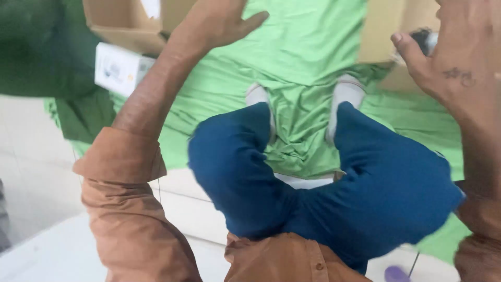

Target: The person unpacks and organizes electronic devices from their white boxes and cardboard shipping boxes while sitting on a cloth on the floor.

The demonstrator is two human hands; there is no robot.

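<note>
Blue-trousered crossed legs [313,177] sit on crumpled green cloth [302,47]; left hand [219,21] hovers with its grip spread apart near brown cardboard box [125,21]; right hand [459,52] pinches small dark-and-white object [425,40]

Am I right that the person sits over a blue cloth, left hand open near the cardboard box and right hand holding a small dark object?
Not quite. The head view shows the cloth is green, not blue. The rest stands: the left hand is open near the cardboard box, and the right hand has a grip on a small dark object.
</note>
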